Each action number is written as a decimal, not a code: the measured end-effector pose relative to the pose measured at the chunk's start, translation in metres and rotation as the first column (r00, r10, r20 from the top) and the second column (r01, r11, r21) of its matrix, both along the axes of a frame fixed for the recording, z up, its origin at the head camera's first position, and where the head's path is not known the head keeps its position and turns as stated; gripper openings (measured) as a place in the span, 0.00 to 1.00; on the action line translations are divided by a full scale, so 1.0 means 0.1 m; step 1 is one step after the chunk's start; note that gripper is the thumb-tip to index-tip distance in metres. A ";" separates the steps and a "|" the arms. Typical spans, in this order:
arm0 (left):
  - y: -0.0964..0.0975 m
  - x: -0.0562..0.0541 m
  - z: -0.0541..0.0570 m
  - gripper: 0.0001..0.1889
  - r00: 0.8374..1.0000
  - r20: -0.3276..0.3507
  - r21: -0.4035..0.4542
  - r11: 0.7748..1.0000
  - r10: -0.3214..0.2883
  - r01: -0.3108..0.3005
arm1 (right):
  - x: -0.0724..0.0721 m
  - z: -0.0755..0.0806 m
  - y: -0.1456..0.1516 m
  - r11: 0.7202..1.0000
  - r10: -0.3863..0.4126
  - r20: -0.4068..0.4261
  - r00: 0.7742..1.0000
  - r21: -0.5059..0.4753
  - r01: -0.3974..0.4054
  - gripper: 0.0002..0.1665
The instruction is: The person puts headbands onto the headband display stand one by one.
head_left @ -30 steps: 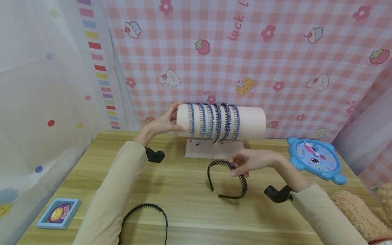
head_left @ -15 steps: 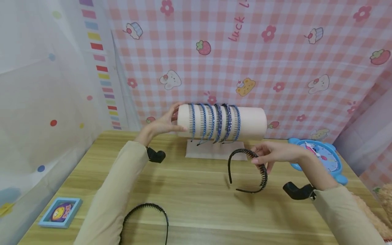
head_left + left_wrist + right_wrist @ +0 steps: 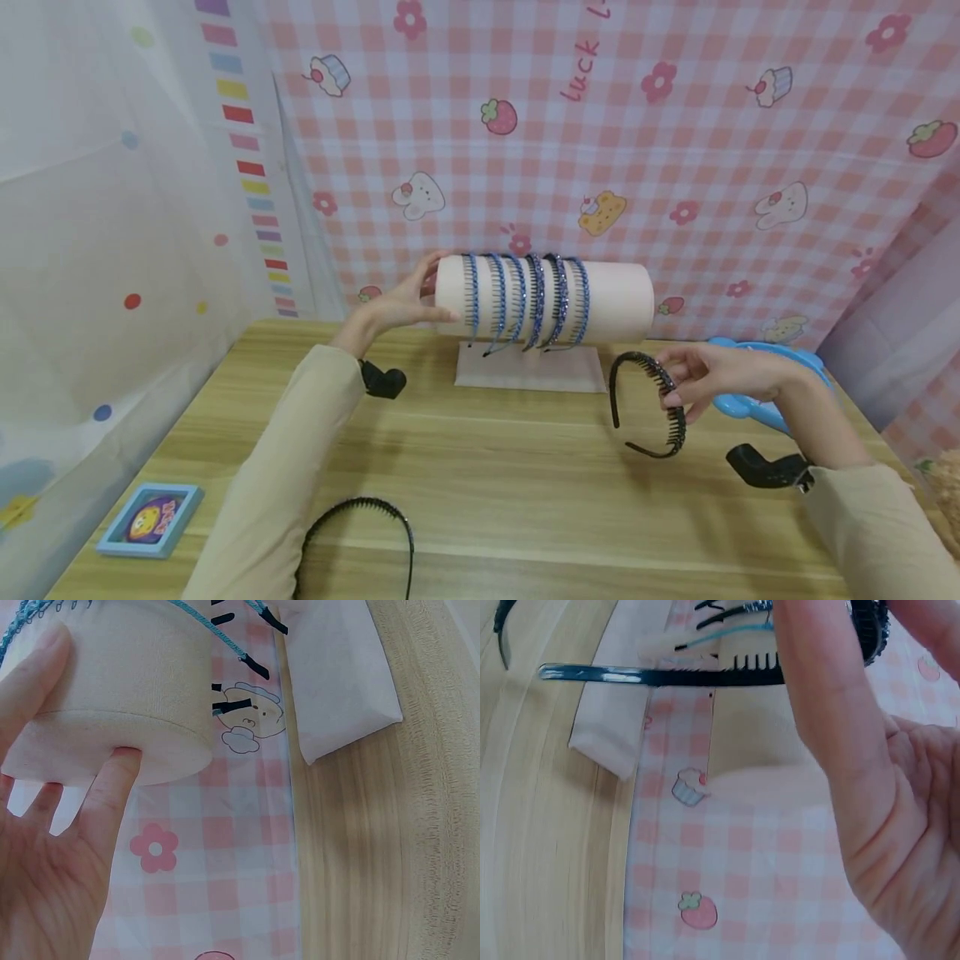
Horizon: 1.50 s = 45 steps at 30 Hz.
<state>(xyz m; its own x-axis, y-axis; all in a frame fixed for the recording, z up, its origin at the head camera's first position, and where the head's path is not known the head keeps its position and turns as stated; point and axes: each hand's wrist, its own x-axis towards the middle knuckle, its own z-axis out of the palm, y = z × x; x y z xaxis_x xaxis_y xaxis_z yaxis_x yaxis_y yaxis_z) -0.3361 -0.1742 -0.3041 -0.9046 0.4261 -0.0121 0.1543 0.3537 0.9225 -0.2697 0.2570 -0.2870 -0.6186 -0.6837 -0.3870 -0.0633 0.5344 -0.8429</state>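
Observation:
A black toothed headband hangs upright in the air, its band pinched between the thumb and fingers of my right hand. In the right wrist view one arm of that headband sticks out past a finger. My left hand holds the left end of a pale cylindrical headband display stand. Up close, the thumb lies on the roll's side and fingers touch its end face. Several blue and dark glittery headbands are on the roll, toward its left and middle.
Another black headband lies on the wooden table at the front, partly behind the left sleeve. A small blue frame lies at left. The blue toy clock is partly behind the right hand. A checked cloth hangs behind.
My right hand has carried the black headband to the right and slightly up, off the front of the stand's base. The left hand stays on the roll's end.

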 end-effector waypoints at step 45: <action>0.00 -0.01 0.00 0.49 1.000 -0.004 -0.001 1.000 -0.021 0.021 | -0.44 0.37 -0.36 0.879 -0.426 -0.423 0.800 0.016 0.477 0.40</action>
<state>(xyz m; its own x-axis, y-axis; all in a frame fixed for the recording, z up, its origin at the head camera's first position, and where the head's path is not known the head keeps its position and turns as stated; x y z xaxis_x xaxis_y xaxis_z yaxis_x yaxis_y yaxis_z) -0.3372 -0.1740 -0.3041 -0.8956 0.4449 -0.0087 0.1655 0.3510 0.9216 -0.3135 0.2214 -0.2497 -0.9620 -0.2542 -0.0999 -0.1035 0.6777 -0.7280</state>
